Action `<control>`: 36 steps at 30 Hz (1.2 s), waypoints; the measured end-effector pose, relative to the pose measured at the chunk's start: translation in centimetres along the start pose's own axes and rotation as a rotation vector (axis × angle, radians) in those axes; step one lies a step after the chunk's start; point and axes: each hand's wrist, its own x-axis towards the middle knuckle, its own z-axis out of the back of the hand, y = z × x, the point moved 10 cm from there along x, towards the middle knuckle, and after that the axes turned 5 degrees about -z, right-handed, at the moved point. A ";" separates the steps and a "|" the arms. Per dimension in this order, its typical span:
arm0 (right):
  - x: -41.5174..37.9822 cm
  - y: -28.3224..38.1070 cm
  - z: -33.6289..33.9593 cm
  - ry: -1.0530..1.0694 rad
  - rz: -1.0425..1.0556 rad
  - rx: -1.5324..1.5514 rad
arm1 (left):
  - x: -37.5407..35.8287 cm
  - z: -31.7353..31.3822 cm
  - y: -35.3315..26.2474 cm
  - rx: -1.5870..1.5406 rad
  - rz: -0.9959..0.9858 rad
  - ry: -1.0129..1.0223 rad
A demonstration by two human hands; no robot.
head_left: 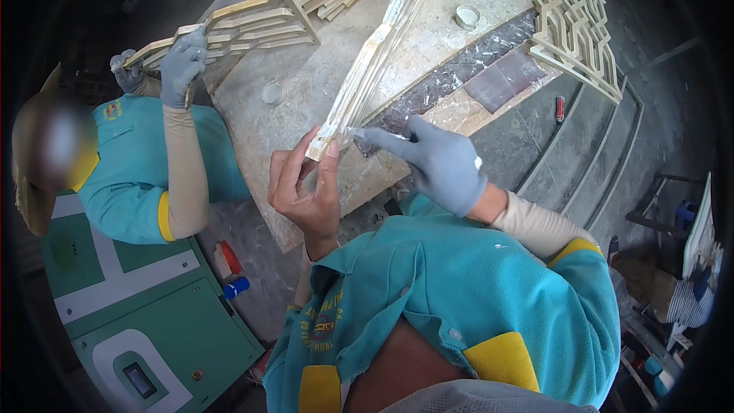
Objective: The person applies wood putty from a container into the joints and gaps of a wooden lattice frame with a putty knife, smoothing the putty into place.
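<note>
Above a white-spattered worktop point(321, 80), a bare left hand point(306, 191) pinches the near end of a slatted wooden frame point(361, 69), while a gloved right hand point(447, 164), fingers curled around what looks like a slim tool point(401, 137), points at its edge. The step appears to be smoothing white filler, the next move calling for light, steady strokes; chalky smears mark the pale, kinked slats.

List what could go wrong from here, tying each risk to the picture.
The bare left hand grips the wooden frame, so a splinter might prick it. The gloved right hand is close by; a slip could strike the bare one. If the frame swings, it may knock the round dish on the table.
</note>
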 end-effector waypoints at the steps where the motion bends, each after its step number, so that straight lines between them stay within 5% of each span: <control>1: 0.0 -0.3 0.2 0.055 -0.037 0.015 | 0.0 -0.1 -0.1 0.016 -0.007 0.007; 29: 1.9 -0.8 0.3 0.068 -0.061 0.029 | -0.2 -0.6 -0.4 0.060 0.015 0.062; 31: 0.8 0.3 -1.4 0.229 0.018 0.085 | -0.3 -0.1 -0.3 0.023 0.000 -0.007; 36: 1.7 -2.3 2.0 -0.005 -0.053 0.145 | -0.1 0.3 0.4 -0.009 0.040 -0.054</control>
